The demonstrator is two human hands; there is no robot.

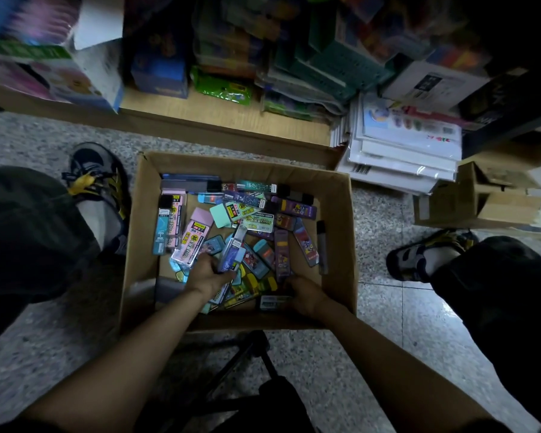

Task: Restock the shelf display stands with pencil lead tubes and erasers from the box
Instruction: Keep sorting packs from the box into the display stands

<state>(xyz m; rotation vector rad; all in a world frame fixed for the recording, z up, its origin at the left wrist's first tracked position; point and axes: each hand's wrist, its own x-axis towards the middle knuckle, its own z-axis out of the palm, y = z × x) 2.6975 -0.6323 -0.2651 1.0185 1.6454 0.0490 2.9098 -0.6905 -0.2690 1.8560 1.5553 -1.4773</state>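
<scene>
An open cardboard box point(338, 220) stands on the floor between my feet, holding several pencil lead tubes and erasers in a loose heap. My left hand point(211, 275) is inside the box and grips a blue-purple lead tube point(231, 250) that stands tilted upward. My right hand point(305, 295) rests low at the box's near side, fingers curled over a dark tube point(272, 302) lying flat. A pink eraser pack point(191, 237) and a mint eraser point(221, 215) lie further in.
A low wooden shelf point(200, 120) with packaged stationery runs along the back. A stack of white paper packs point(400, 151) sits at the right, with a small cardboard box point(469, 198) beside it. My shoes flank the box on the speckled floor. A dark stool frame point(250, 354) is below.
</scene>
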